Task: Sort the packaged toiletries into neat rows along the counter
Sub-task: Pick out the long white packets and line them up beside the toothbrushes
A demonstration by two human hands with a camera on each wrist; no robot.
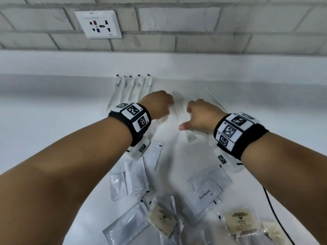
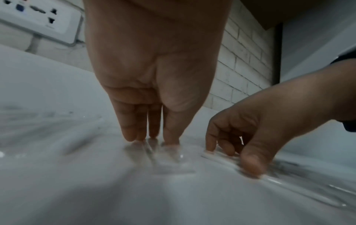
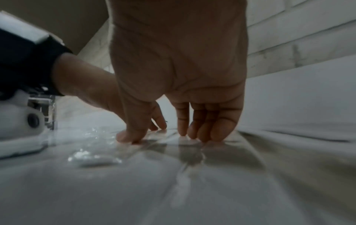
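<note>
While both palms face down, left hand [image 2: 154, 73] fingers [image 2: 131, 130] straight, tips pressing a clear packet [image 2: 169, 161], right hand [image 3: 179, 64] fingers [image 3: 221, 129] straight, tips touching another wrapper [image 3: 185, 153] on the counter [image 1: 53, 106].

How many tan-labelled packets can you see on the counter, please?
2: left tan-label packet low in the pile, right tan-label packet beside the black cable; more may be hidden.

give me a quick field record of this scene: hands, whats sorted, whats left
left hand: fingertips press a clear wrapped packet flat on the counter
right hand: fingers and thumb down on another clear packet, no closed grip visible
sorted: row of wrapped toothbrushes by the back edge
unsorted: toothpaste sachet, silver sachets, tan labelled packets nearer the person
wall: power socket
blur: packet contents unreadable
</note>
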